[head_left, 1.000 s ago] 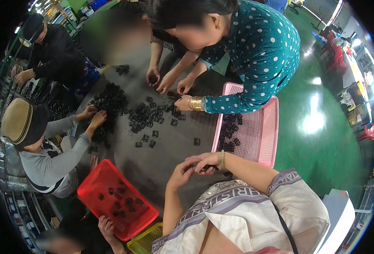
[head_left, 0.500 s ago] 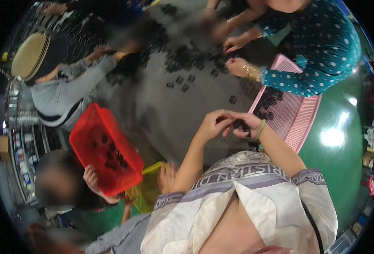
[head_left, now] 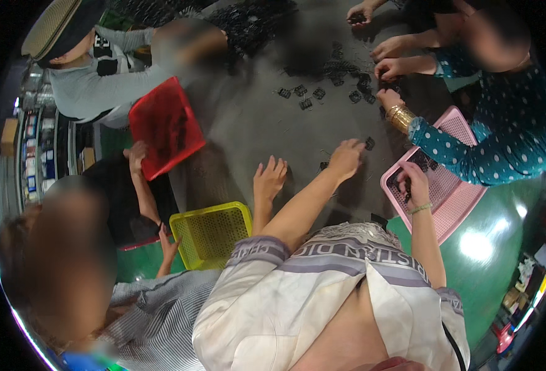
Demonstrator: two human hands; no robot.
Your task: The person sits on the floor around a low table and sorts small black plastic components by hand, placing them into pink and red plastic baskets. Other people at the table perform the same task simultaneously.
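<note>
My left hand (head_left: 346,159) reaches across the grey table with its fingers stretched toward a small black part (head_left: 369,143). The fingertips are beside that part; whether they touch it I cannot tell. My right hand (head_left: 414,188) is over the near corner of a pink perforated basket (head_left: 451,213), its fingers curled round a small black piece (head_left: 406,186) whose shape is mostly hidden. More dark pieces lie in this basket. Another black part (head_left: 323,166) rests on the table, partly behind my left forearm.
Several black parts (head_left: 305,105) are scattered on the table (head_left: 248,123). Co-workers' hands (head_left: 389,68) work at the far right; another person's hand (head_left: 270,179) rests left of my left arm. A red basket (head_left: 189,133) is tilted at the left, near a yellow basket (head_left: 246,217).
My hands, together before, have separated: the left went forward over the table, the right to the pink basket. The red basket has been lifted and tipped. A co-worker's hand moved onto the table.
</note>
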